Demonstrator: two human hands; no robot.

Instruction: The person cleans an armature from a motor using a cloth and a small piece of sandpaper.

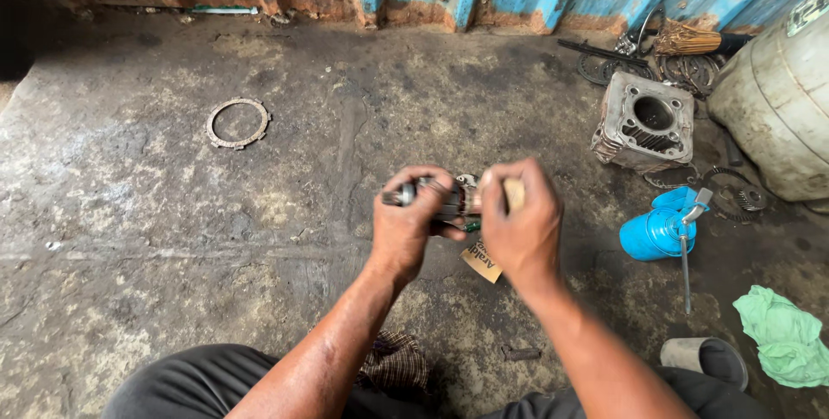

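While both fists grip, the left hand clamps a metal part mid-frame and the right hand clamps a wooden handle; bare floor lies open toward nine o'clock, an engine cylinder at two o'clock.

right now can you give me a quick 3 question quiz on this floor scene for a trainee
1. True or false: both hands grip the same metal part.
2. Which lies nearest the right hand?
A. the ring
B. the blue oil can
C. the green rag
3. Fill in: the grey engine cylinder sits on the floor to the ____ of the hands.

Key
1. True: the left hand wraps the part's left end, and the right hand closes on its other end.
2. B
3. right
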